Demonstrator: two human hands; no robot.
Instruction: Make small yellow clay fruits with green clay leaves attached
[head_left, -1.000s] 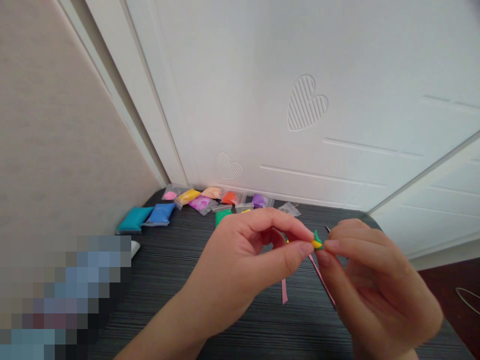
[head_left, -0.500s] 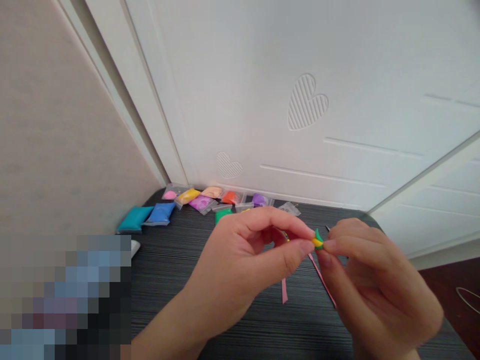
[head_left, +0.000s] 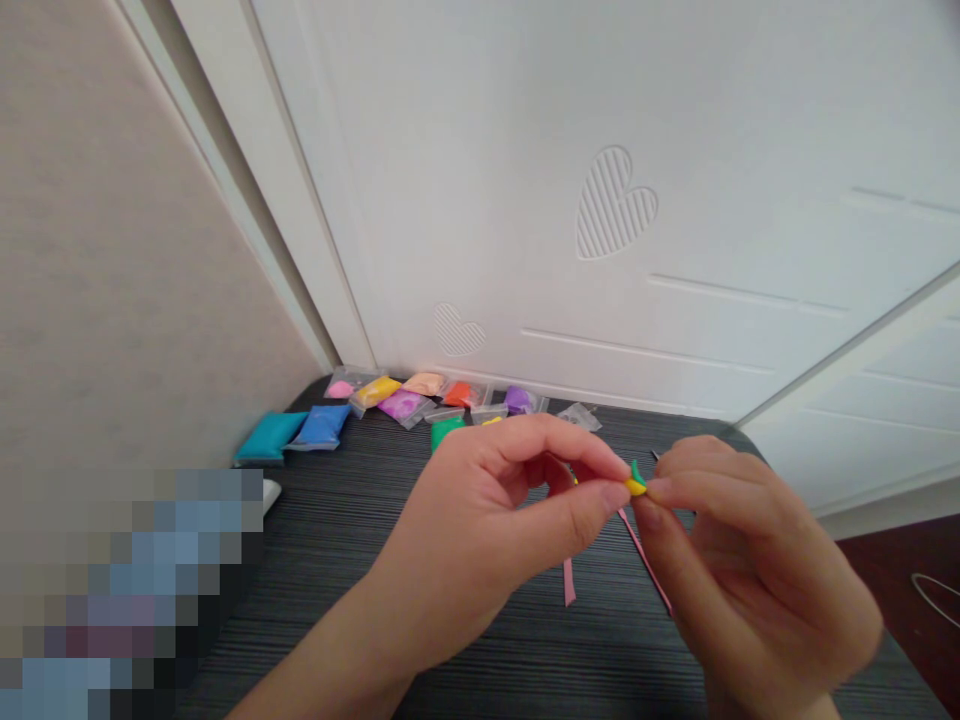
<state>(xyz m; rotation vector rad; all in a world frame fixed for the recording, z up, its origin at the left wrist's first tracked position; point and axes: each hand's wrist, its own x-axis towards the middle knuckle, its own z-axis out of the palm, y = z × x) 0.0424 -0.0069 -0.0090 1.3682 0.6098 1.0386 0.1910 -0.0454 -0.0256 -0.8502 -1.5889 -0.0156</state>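
Between my two hands, above the dark table, is a small piece of yellow and green modelling clay (head_left: 636,486). A pointed green bit sticks up from the yellow part. My left hand (head_left: 517,510) pinches its left side between thumb and forefinger. On the right side, the thumb and forefinger of my right hand (head_left: 750,550) press together against the same piece. Beneath the hands lie two pink modelling tools, one with a flat end (head_left: 569,583) and one slim (head_left: 646,562), both partly covered by my hands.
Along the table's back edge lie several clay bags, including purple (head_left: 517,401), orange (head_left: 460,395), green (head_left: 447,431) and yellow (head_left: 377,391). Teal (head_left: 271,437) and blue (head_left: 322,427) bags sit at the left. A white panel with hearts (head_left: 616,205) rises behind the dark table (head_left: 480,670).
The clay piece has turned slightly between my fingertips, and less green shows under the yellow part. Both hands keep nearly the same place and hold.
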